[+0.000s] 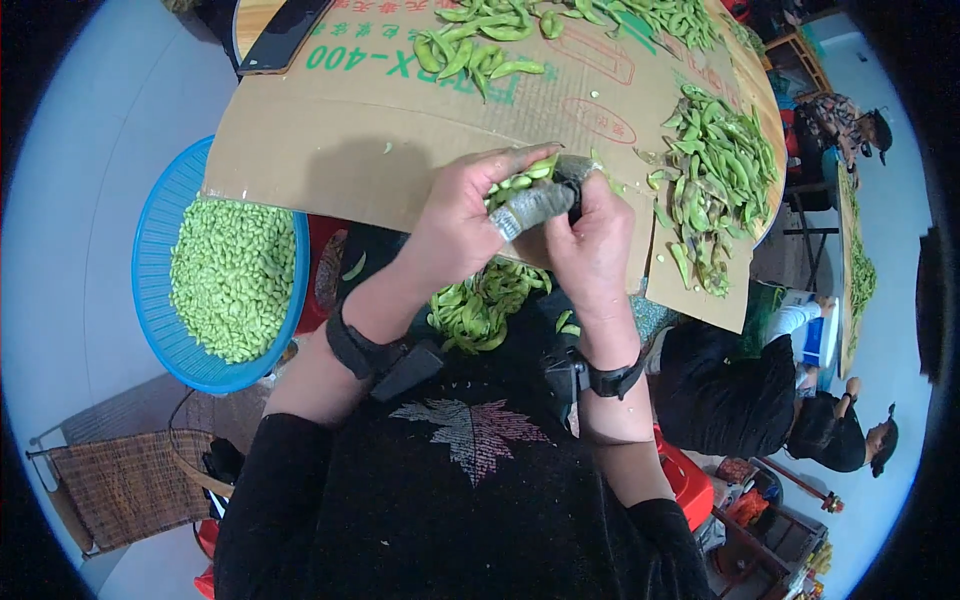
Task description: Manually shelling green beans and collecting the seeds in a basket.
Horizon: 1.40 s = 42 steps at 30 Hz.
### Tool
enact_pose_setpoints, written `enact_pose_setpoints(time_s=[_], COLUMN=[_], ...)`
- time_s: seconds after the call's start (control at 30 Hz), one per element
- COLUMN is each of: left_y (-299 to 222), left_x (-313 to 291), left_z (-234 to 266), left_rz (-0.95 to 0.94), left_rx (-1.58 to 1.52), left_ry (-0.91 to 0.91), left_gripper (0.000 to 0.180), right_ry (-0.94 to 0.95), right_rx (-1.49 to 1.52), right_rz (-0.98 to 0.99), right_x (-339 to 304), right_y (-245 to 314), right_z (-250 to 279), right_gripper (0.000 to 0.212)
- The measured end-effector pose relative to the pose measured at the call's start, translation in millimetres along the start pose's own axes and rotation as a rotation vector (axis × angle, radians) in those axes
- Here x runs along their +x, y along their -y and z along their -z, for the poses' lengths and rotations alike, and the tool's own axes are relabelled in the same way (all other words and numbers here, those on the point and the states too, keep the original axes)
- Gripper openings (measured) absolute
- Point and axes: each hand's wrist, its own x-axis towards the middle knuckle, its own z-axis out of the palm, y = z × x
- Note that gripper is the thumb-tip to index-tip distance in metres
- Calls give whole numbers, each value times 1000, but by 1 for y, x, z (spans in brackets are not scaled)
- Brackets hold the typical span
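Above the near edge of a flattened cardboard sheet [330, 150], my two hands meet. My left hand [465, 210] is curled around several shelled green beans [522, 183], which show between its thumb and fingers. Grey fabric covers at least one of its fingers. My right hand [592, 240] is closed, its fingertips pressed against the left ones; what it pinches is hidden. A dark covering shows at its fingertips. Below the hands, a heap of green pods [485, 305] lies by my lap.
To the left, a blue plastic basket [145, 260] holds many shelled beans [232, 280]. Bean pods [470, 55] lie at the far side of the cardboard, and a larger pile of pods [720, 160] at right. A dark phone [285, 35] rests far left. Other people sit at right.
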Motion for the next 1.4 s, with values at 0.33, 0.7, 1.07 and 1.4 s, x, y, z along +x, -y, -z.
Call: enact_pose_setpoints(time_s=[0.33, 0.7, 1.07, 1.4], left_y=[-10, -7, -49, -103], left_x=[-3, -6, -61, -134], left_z=[2, 0, 72, 160], left_rz=[-74, -268, 274, 473], left_rx=[317, 147, 46, 1749], left_ry=[24, 57, -415, -227], left_gripper=[44, 17, 22, 29], right_ry=[135, 136, 450, 468], right_rx=[861, 1467, 974, 397], right_rz=[-398, -749, -388, -327], right_x=[12, 6, 2, 13], right_y=[-6, -6, -10, -10], right_z=[12, 2, 47, 40], right_gripper=[22, 14, 15, 17])
